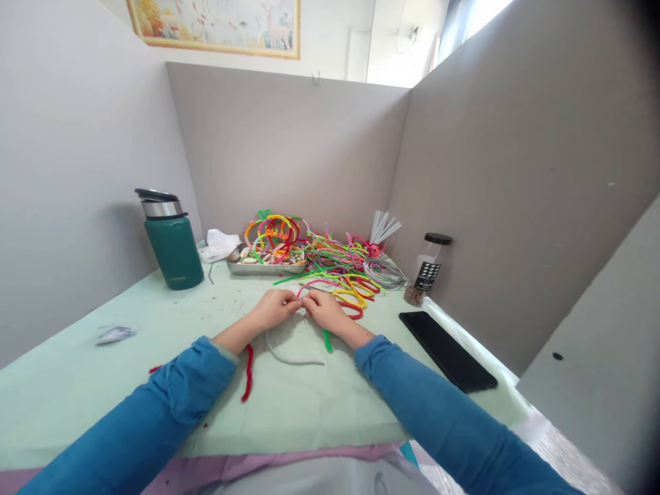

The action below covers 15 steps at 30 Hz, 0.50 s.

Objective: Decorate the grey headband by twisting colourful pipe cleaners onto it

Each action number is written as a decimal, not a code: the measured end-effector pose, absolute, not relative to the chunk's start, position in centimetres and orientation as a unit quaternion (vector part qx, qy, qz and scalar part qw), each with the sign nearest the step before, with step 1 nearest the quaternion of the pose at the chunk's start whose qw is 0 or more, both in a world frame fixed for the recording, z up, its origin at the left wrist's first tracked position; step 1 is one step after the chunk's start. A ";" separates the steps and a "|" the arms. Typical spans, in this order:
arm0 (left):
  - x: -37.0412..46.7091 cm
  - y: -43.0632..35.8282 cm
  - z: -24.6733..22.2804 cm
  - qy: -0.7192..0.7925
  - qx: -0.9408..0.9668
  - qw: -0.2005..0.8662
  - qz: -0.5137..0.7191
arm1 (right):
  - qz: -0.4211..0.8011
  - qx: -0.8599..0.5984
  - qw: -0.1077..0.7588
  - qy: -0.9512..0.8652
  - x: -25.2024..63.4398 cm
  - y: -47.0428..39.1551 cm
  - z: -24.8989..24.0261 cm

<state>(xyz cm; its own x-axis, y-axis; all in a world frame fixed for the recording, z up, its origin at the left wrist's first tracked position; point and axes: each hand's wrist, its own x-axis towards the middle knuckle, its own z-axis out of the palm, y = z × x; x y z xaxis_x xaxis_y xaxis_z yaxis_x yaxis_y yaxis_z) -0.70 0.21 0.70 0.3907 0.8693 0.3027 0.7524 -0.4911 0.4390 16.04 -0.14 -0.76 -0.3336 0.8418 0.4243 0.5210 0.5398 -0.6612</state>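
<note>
My left hand and my right hand meet fingertip to fingertip above the table, both closed in a pinch. A pink pipe cleaner rises from between the fingertips; its pinched end is hidden. A thin grey wire curves out from below my left hand onto the cloth; whether the fingers also grip it is unclear. A red pipe cleaner lies by my left wrist, and the tip of a green one shows below my right hand. Looped yellow pipe cleaners, with red ones, lie just beyond my right hand.
A metal tray holds colourful pieces and pipe-cleaner hoops. Beside it are piled pipe cleaners, coiled grey wire and white sticks. A green bottle stands left; a clear jar and black phone are right. Partitions surround the table.
</note>
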 end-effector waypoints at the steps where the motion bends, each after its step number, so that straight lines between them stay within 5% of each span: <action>1: -0.7 0.2 0.7 0.491 0.825 0.115 0.254 | 0.209 -0.434 0.384 -0.788 16.0 -0.2 -0.7; 15: -0.7 0.3 0.6 0.488 0.825 0.111 0.261 | 0.206 -0.433 0.389 -0.786 16.0 -0.1 -0.8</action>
